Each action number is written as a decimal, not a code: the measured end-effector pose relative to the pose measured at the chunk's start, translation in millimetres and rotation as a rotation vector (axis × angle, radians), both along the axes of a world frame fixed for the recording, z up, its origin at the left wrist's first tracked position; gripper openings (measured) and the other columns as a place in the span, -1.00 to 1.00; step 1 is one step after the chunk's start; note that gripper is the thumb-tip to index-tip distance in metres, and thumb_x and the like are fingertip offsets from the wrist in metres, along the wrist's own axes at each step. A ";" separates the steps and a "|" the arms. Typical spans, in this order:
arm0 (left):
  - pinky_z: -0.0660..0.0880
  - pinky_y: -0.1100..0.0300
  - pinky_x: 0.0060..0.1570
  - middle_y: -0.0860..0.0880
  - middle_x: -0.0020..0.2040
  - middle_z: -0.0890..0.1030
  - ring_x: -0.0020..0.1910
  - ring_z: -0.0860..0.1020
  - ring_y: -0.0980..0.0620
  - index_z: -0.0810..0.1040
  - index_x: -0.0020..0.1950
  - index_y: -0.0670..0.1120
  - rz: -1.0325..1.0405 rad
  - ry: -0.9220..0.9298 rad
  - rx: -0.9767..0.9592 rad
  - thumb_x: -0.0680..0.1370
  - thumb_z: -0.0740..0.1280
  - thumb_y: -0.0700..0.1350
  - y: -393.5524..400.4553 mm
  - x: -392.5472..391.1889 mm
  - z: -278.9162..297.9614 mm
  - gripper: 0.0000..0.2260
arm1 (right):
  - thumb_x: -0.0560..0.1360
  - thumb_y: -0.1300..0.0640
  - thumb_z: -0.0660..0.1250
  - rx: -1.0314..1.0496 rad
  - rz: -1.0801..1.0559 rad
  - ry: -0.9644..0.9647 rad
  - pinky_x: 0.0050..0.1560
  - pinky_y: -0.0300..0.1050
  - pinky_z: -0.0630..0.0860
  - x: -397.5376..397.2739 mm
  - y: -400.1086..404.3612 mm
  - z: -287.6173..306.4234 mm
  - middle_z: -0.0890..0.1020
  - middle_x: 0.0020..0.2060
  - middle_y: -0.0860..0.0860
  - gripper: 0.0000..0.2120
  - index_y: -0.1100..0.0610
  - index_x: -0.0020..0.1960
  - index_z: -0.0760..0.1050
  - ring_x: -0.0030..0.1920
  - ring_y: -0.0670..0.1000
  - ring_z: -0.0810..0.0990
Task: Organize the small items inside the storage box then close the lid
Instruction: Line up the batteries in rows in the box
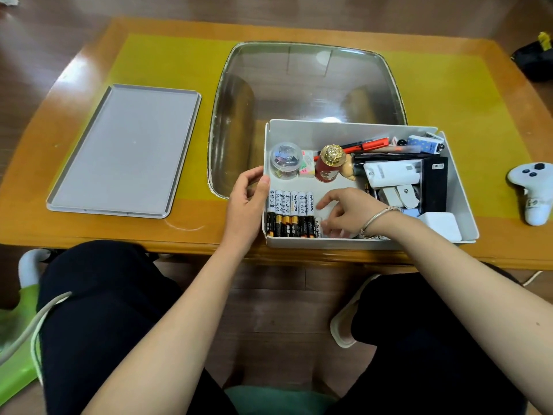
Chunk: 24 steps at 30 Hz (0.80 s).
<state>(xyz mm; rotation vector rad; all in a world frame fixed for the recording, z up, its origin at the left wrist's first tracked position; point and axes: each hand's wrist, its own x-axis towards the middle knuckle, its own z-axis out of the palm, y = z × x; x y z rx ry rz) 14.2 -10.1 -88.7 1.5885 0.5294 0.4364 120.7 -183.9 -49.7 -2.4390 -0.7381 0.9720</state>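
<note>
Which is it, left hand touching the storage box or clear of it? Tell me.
Touching. The head view shows the left hand gripping the storage box at its left wall, thumb hooked over the rim.

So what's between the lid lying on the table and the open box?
In the head view, bare yellow mat and the glass panel separate the lid from the box; the left hand grips the box's edge.

white game controller (pixel 532 191) on wooden table (pixel 89 49), green stool (pixel 18 339)
</note>
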 end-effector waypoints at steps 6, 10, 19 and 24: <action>0.48 0.43 -0.12 0.13 0.06 0.58 -0.03 0.54 0.33 0.47 0.25 -0.06 0.000 0.007 0.008 0.61 0.24 -0.05 -0.1 -0.1 -0.4 -0.76 | 0.45 0.28 0.38 0.019 0.044 0.083 -0.21 -0.04 0.65 4.4 -5.1 7.5 0.70 -0.28 0.04 -0.78 0.11 0.06 0.47 -0.26 0.03 0.68; 0.47 0.44 -0.11 0.13 0.07 0.57 -0.01 0.54 0.33 0.47 0.26 -0.06 -0.003 0.010 0.014 0.61 0.24 -0.04 0.5 -0.3 -0.6 -0.76 | 0.35 0.20 0.48 -0.076 0.153 -0.167 -0.25 -0.31 0.52 14.3 -20.4 19.9 0.63 -0.34 -0.11 -0.76 0.03 -0.02 0.55 -0.37 -0.14 0.59; 0.46 0.45 -0.10 0.19 0.05 0.57 -0.01 0.53 0.35 0.47 0.23 -0.03 0.006 -0.001 0.019 0.61 0.25 -0.05 0.2 -0.2 -0.1 -0.80 | 0.34 0.04 0.41 -0.527 0.335 -0.442 -0.09 -0.11 0.55 24.6 -46.1 21.8 0.59 -0.23 -0.01 -0.83 0.09 -0.12 0.58 -0.15 0.06 0.56; 0.48 0.41 -0.07 0.17 0.06 0.58 0.02 0.54 0.30 0.48 0.24 -0.03 0.007 0.006 0.013 0.61 0.25 -0.03 0.8 -0.2 -0.2 -0.78 | 0.44 0.04 0.32 -0.571 0.314 -0.422 -0.27 -0.18 0.43 17.3 -38.7 13.5 0.40 -0.52 0.01 -0.62 0.09 -0.51 0.34 -0.43 0.05 0.40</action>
